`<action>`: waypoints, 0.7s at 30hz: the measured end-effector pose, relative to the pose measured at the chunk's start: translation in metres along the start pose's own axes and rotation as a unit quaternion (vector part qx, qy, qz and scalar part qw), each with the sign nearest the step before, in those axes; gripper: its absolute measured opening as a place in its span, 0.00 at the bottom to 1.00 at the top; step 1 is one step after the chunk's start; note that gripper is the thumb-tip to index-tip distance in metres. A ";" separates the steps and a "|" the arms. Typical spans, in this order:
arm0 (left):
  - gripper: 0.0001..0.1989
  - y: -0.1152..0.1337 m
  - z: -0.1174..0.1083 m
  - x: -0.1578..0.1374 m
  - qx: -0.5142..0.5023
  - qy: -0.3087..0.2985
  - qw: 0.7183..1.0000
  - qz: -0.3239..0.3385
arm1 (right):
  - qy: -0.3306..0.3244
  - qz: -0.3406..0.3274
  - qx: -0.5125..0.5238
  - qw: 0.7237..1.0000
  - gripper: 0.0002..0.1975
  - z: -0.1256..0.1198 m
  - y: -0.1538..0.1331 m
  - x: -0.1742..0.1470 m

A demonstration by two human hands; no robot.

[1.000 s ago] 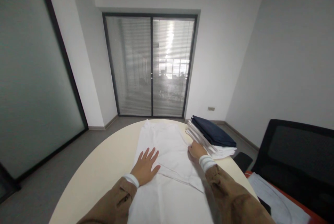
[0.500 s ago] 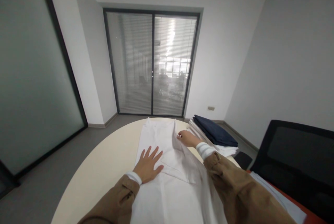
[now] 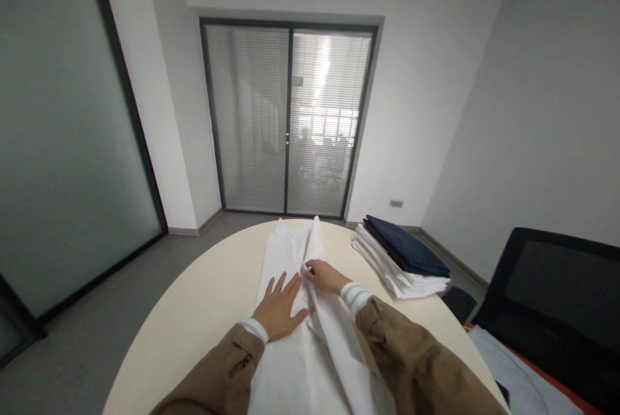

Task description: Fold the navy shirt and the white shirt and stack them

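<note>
Left hand (image 3: 281, 306) flat, open on white garment (image 3: 310, 363) — right hand (image 3: 325, 275) pinching its fold — folded stack (image 3: 404, 260) nearby.

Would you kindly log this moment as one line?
left hand: flat on white cloth | right hand: pinching cloth edge over | folded stack: right, on table

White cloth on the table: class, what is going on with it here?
A person in brown sleeves is handling a white garment spread on a round cream table. The left hand lies flat on the cloth with its fingers spread. The right hand pinches the garment's right edge and holds it over the middle, beside the left hand. To the right sits a stack of folded white cloths with a folded navy piece on top.
</note>
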State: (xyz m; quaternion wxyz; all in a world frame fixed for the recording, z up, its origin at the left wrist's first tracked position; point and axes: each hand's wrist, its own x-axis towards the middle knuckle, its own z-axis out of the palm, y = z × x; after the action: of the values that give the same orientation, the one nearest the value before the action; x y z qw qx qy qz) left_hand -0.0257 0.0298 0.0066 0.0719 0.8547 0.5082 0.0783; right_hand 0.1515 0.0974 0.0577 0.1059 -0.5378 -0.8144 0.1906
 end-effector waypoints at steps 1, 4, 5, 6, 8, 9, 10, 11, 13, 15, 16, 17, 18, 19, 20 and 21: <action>0.39 0.000 -0.001 0.000 0.000 -0.004 1.000 0.000 | -0.011 -0.004 0.005 1.000 0.17 0.002 0.002 -0.001; 0.39 0.002 -0.003 0.000 0.002 -0.011 1.000 -0.001 | -0.055 -0.021 0.023 0.998 0.21 0.007 0.006 -0.004; 0.39 0.002 -0.003 0.000 0.004 -0.013 1.000 -0.001 | -0.071 -0.026 0.030 0.997 0.23 0.008 0.008 -0.006; 0.39 0.002 -0.004 0.000 0.005 -0.014 1.000 -0.001 | -0.085 -0.029 0.037 0.995 0.25 0.008 0.009 -0.007; 0.39 0.003 -0.004 0.001 0.004 -0.018 1.000 -0.002 | -0.111 -0.030 0.053 0.992 0.28 0.008 0.011 -0.010; 0.39 0.003 -0.004 0.001 0.003 -0.018 1.000 -0.004 | -0.124 -0.027 0.061 0.990 0.29 0.007 0.011 -0.012; 0.40 0.003 -0.003 0.001 0.002 -0.016 1.000 -0.004 | -0.139 -0.023 0.069 0.988 0.28 0.006 0.012 -0.013; 0.40 0.002 -0.003 0.001 0.000 -0.013 1.000 -0.002 | -0.155 -0.018 0.077 0.985 0.26 0.005 0.012 -0.015; 0.38 0.001 -0.001 0.001 -0.002 -0.007 1.000 0.009 | -0.187 -0.008 0.089 0.978 0.19 0.001 0.012 -0.019; 0.34 -0.001 0.000 0.001 -0.002 -0.002 1.000 0.021 | -0.211 0.000 0.099 0.972 0.11 -0.003 0.011 -0.023; 0.31 -0.001 0.001 0.001 -0.003 0.000 1.000 0.024 | -0.224 0.005 0.105 0.969 0.08 -0.005 0.010 -0.026; 0.29 -0.002 0.001 0.001 -0.004 0.002 1.000 0.023 | -0.244 0.014 0.113 0.963 0.05 -0.008 0.009 -0.029; 0.28 -0.002 0.001 0.001 -0.007 0.003 1.000 0.020 | -0.272 0.025 0.123 0.954 0.06 -0.010 0.008 -0.033; 0.28 -0.002 0.002 0.001 -0.009 0.004 1.000 0.017 | -0.306 0.039 0.132 0.942 0.10 -0.013 0.006 -0.036; 0.28 -0.002 0.002 0.002 -0.011 0.004 1.000 0.015 | -0.341 0.051 0.138 0.928 0.14 -0.016 0.004 -0.041; 0.29 -0.003 0.002 0.003 -0.012 0.004 1.000 0.013 | -0.375 0.062 0.142 0.914 0.19 -0.018 0.001 -0.045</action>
State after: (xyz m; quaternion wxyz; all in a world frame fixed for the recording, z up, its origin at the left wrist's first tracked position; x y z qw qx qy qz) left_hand -0.0263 0.0336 0.0043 0.0793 0.8597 0.4966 0.0894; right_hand 0.1774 0.0605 0.0751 -0.1440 -0.4556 -0.7236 0.4982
